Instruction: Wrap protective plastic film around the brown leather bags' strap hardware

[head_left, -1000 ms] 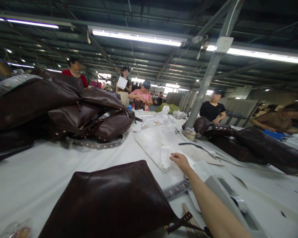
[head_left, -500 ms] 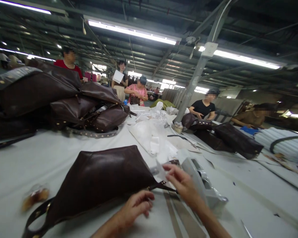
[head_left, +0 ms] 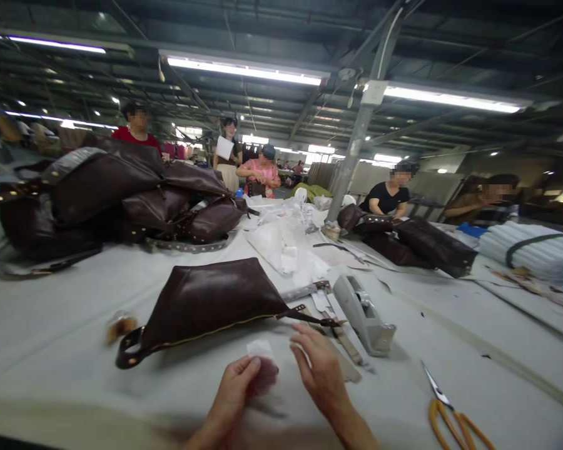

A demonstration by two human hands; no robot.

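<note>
left hand [head_left: 237, 390]: pinches white patch [head_left: 261, 350], earlier in the right | right hand [head_left: 319, 369]: fingers loose, empty, just beside it | white patch: above table [head_left: 75, 325], near brown bag [head_left: 211, 299]

Long fluorescent tube lights [head_left: 244, 69] are glowing beneath the dark steel roof [head_left: 281, 25], on both sides of a grey pillar [head_left: 355, 147] that is rising from the far end of the wide white tabletop [head_left: 75, 294].

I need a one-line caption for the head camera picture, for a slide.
Left hand pinches a small white piece, right hand beside it, near a brown bag, tape dispenser and scissors.
</note>
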